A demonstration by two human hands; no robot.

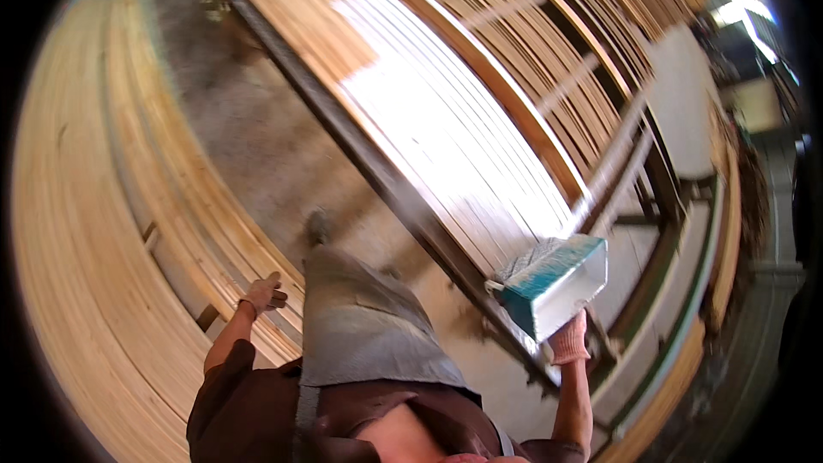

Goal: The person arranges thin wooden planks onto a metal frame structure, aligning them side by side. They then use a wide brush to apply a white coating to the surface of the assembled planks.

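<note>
My right hand (569,339), in a pale pinkish knit glove, is closed at the near end of a teal box-shaped spreader (549,287) with a white inside. The grip itself is hidden behind the box and fingers. A grey, textured part like a roller (531,257) shows at its far side, at the near end of the wood strips. White coating (429,120) covers much of these strips; bare wood (291,0) shows farther off. My left hand (264,293), also gloved, is held out with fingers apart near the boards on the left, holding nothing. Whether it touches them I cannot tell.
Long pale boards (77,206) lie along my left side. A dark metal rail (369,171) edges the coated strips. Beyond them a wooden bar (489,60) and stacked brown strips (523,43) run lengthwise. A frame with a green edge (669,360) stands at right. My grey apron (369,326) hangs over the concrete floor.
</note>
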